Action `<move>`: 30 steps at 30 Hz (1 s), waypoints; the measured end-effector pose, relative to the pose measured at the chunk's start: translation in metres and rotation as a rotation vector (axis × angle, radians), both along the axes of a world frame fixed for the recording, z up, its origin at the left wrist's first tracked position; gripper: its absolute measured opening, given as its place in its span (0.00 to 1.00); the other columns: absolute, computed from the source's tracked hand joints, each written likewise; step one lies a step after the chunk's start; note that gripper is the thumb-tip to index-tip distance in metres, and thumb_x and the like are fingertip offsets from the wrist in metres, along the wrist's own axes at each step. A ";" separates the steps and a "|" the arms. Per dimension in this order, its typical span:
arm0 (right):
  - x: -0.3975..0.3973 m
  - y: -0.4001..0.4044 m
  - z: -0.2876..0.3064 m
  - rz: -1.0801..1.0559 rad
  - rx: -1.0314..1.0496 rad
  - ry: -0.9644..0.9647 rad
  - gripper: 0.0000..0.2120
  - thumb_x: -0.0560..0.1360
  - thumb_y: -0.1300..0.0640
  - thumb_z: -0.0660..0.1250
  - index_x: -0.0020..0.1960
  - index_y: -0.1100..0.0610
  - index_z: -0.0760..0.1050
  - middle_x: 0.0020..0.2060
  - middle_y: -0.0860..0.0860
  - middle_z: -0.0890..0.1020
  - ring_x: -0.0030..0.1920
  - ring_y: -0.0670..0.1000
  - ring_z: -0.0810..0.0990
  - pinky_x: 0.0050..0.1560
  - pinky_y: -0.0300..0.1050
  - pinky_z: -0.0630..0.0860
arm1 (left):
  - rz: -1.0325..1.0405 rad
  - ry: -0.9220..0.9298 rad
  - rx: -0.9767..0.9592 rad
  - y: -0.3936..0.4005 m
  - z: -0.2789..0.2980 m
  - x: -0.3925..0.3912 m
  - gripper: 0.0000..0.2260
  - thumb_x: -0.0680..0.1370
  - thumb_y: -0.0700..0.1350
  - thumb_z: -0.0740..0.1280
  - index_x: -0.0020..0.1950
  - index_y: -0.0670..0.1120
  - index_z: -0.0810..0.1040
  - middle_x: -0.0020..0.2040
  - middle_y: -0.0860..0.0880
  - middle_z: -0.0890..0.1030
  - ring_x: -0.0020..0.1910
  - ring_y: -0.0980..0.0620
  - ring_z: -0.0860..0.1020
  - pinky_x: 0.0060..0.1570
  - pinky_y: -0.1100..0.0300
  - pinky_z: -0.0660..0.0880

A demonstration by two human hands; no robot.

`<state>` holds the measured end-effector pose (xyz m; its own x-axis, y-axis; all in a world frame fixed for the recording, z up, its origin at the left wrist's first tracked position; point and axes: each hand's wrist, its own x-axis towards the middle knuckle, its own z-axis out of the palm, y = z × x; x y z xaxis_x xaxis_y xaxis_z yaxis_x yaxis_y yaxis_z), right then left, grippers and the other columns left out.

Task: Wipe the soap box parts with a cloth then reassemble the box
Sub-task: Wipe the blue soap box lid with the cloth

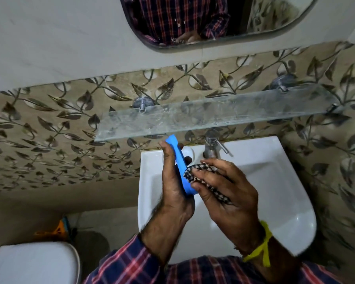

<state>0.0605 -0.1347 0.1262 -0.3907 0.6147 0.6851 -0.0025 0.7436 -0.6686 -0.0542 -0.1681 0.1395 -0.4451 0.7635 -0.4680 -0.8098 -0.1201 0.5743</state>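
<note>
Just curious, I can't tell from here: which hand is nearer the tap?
The right hand. It holds the cloth just below the tap, while the left hand, gripping the blue soap box part, sits further left.

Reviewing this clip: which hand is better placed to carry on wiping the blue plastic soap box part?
The right hand. It holds the black-and-white checked cloth bunched under its fingers, pressed against the blue plastic soap box part. The left hand is occupied gripping that part upright over the white ceramic sink.

A white sink [275, 201] sits against the wall, a chrome tap [211, 146] standing on its back edge.
</note>
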 end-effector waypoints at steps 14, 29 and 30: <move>0.000 0.022 0.026 -0.196 -0.019 -0.177 0.12 0.75 0.57 0.73 0.59 0.56 0.83 0.52 0.51 0.84 0.52 0.51 0.83 0.55 0.48 0.79 | -0.169 0.005 0.191 -0.025 -0.010 -0.009 0.25 0.78 0.57 0.64 0.67 0.41 0.79 0.60 0.40 0.81 0.56 0.44 0.81 0.56 0.48 0.79; -0.017 0.000 0.040 -0.070 0.099 -0.422 0.13 0.71 0.59 0.73 0.55 0.54 0.84 0.52 0.50 0.82 0.47 0.54 0.83 0.45 0.51 0.81 | -0.169 0.167 0.124 -0.032 -0.025 -0.003 0.29 0.80 0.66 0.56 0.65 0.47 0.82 0.63 0.44 0.82 0.64 0.47 0.80 0.58 0.55 0.78; -0.019 0.003 0.041 -0.088 0.063 -0.396 0.12 0.71 0.60 0.73 0.55 0.55 0.84 0.52 0.50 0.83 0.48 0.54 0.83 0.46 0.52 0.81 | -0.168 0.173 0.112 -0.031 -0.024 -0.002 0.29 0.81 0.66 0.56 0.65 0.47 0.82 0.63 0.44 0.83 0.63 0.47 0.80 0.56 0.56 0.79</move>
